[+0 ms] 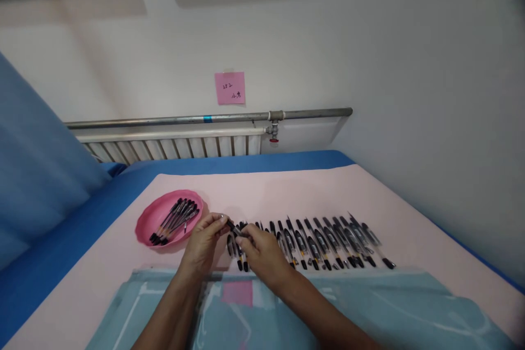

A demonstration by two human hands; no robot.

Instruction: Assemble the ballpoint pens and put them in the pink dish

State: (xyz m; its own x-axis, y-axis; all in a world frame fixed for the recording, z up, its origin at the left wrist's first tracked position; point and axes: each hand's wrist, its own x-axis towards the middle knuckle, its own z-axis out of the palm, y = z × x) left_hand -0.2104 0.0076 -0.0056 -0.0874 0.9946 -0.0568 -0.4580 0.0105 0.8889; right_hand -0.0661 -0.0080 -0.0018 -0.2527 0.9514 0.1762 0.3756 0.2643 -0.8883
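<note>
A black and clear pen (pixel 233 228) is held between my two hands, tilted down to the right. My left hand (pixel 204 240) pinches its upper left end. My right hand (pixel 262 253) has its fingers closed round the other end, which they partly hide. Behind and beside my right hand lie rows of pen parts (pixel 315 249): clear barrels, black caps and small tips spread over the pink cloth. To the left of my left hand, a pink dish (pixel 143 228) holds a bundle of pens (pixel 176 220) with black ends.
A pink cloth (pixel 266 191) covers the blue surface (pixel 246 163). A light blue cover (pixel 369 306) lies along the near edge. Behind stand a radiator (pixel 184 146) and a metal pipe (pixel 172 120). A blue curtain (pixel 36 158) hangs at the left.
</note>
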